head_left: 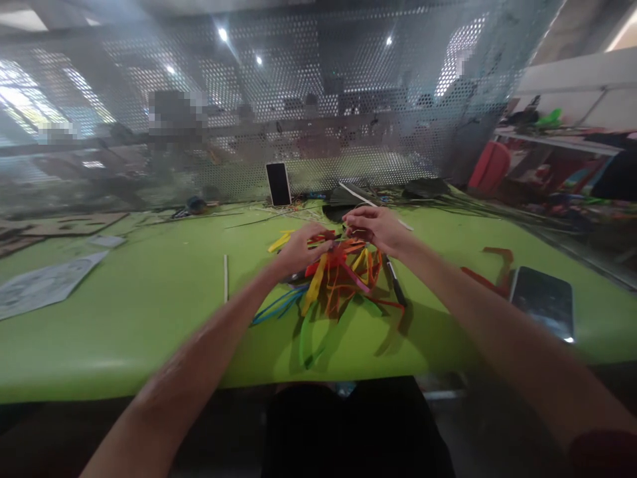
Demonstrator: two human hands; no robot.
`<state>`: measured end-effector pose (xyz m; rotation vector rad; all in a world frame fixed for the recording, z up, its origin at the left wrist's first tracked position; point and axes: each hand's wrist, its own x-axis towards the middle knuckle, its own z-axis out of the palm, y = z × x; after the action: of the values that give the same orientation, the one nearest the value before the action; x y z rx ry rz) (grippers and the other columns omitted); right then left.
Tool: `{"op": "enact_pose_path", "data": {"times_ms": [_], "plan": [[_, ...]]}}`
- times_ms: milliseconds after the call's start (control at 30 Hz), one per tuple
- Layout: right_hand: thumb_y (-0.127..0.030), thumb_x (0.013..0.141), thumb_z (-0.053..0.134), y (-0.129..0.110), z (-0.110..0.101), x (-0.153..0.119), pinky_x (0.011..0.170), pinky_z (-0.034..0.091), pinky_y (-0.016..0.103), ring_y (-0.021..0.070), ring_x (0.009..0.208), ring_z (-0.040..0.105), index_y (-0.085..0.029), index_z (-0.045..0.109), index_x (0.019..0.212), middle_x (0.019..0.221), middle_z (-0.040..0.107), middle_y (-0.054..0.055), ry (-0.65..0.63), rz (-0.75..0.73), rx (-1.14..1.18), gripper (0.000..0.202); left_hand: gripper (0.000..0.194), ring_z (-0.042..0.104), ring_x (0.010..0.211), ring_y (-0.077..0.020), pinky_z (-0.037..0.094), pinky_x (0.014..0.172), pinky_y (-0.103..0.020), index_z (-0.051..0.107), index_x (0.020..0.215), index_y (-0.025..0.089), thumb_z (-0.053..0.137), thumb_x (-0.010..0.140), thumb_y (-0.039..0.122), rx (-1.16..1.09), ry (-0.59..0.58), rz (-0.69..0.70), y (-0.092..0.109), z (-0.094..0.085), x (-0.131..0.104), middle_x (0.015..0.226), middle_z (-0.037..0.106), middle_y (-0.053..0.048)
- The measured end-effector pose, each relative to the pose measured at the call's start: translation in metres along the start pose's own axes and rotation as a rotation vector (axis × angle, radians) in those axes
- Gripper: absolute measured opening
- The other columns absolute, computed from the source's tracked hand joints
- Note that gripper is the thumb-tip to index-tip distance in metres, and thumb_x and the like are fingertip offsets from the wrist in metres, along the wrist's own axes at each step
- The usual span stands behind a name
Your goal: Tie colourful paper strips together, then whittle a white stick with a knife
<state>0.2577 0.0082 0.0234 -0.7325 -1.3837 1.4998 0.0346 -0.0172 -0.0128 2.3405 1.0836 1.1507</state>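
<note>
A bundle of narrow coloured strips, red, orange, yellow, pink, green and blue, fans out over the green tabletop in front of me. My left hand grips the gathered upper end of the bundle, thumb and fingers closed around it. Just above and to the right, my right hand has its fingers bent and pinched together; a small dark, thin piece seems to show at the fingertips, too blurred to name. A dark pen-like stick lies right of the strips, partly under them.
On the right lie a phone and a reddish-orange strip. Another phone leans against the perforated metal screen. Printed paper and cardboard lie left, with a thin white stick. Dark scraps line the back edge.
</note>
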Motion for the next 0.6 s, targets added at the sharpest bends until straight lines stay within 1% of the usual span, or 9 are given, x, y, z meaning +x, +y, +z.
{"op": "enact_pose_path", "data": {"times_ms": [67,133,233,333,433,500,600], "plan": [[-0.034,0.059,0.094,0.002,0.004,-0.001,0.062,0.058,0.028,0.0137,0.065,0.066,-0.018,0.075,0.08,0.071,0.071,0.002,-0.015,0.006,-0.001,0.033,0.026,0.068,0.094,-0.0208,0.055,0.087,-0.034,0.073,0.097,0.016,0.064,0.088,0.039,-0.096,-0.032,-0.064,0.007,0.003,0.0,0.1,0.074,-0.008],[-0.034,0.062,0.092,0.003,0.005,-0.002,0.062,0.058,0.028,0.0137,0.065,0.065,-0.017,0.075,0.081,0.071,0.07,0.002,-0.018,0.0,-0.012,0.031,0.023,0.07,0.09,-0.0199,0.055,0.085,-0.032,0.074,0.093,0.016,0.067,0.085,0.036,-0.15,-0.048,-0.106,0.011,0.006,0.0,0.095,0.076,-0.006],[-0.034,0.065,0.089,0.006,0.005,0.0,0.061,0.055,0.026,0.0127,0.063,0.064,-0.017,0.074,0.08,0.068,0.069,0.002,0.005,-0.015,-0.066,0.027,0.019,0.07,0.086,-0.0196,0.055,0.084,-0.032,0.075,0.089,0.015,0.068,0.081,0.031,-0.166,-0.013,-0.124,0.011,0.007,0.0,0.089,0.078,-0.006],[-0.033,0.07,0.085,0.01,0.003,0.002,0.06,0.054,0.025,0.0119,0.061,0.063,-0.016,0.074,0.076,0.068,0.069,0.003,0.049,-0.022,-0.135,0.021,0.021,0.07,0.082,-0.0188,0.055,0.08,-0.031,0.076,0.088,0.015,0.069,0.081,0.033,-0.193,0.034,-0.145,0.012,0.007,0.0,0.089,0.078,-0.006],[-0.033,0.074,0.082,0.014,0.001,0.003,0.058,0.053,0.024,0.0114,0.06,0.062,-0.016,0.073,0.073,0.069,0.07,0.003,0.071,-0.012,-0.174,0.019,0.022,0.07,0.079,-0.018,0.055,0.077,-0.03,0.076,0.088,0.015,0.07,0.081,0.035,-0.209,0.035,-0.156,0.014,0.008,-0.001,0.088,0.078,-0.006],[-0.033,0.075,0.081,0.014,0.002,0.002,0.057,0.052,0.023,0.011,0.058,0.061,-0.016,0.072,0.071,0.067,0.068,0.002,0.055,-0.004,-0.183,0.019,0.022,0.069,0.079,-0.0178,0.055,0.077,-0.029,0.076,0.089,0.015,0.07,0.081,0.035,-0.214,0.031,-0.151,0.015,0.009,-0.001,0.088,0.077,-0.006],[-0.035,0.073,0.081,0.014,0.003,-0.001,0.052,0.049,0.022,0.0095,0.054,0.058,-0.017,0.072,0.073,0.065,0.065,0.0,-0.027,-0.009,-0.215,0.02,0.02,0.069,0.08,-0.0179,0.055,0.078,-0.03,0.076,0.09,0.016,0.069,0.081,0.032,-0.244,0.038,-0.163,0.016,0.01,-0.001,0.089,0.077,-0.006]]}}
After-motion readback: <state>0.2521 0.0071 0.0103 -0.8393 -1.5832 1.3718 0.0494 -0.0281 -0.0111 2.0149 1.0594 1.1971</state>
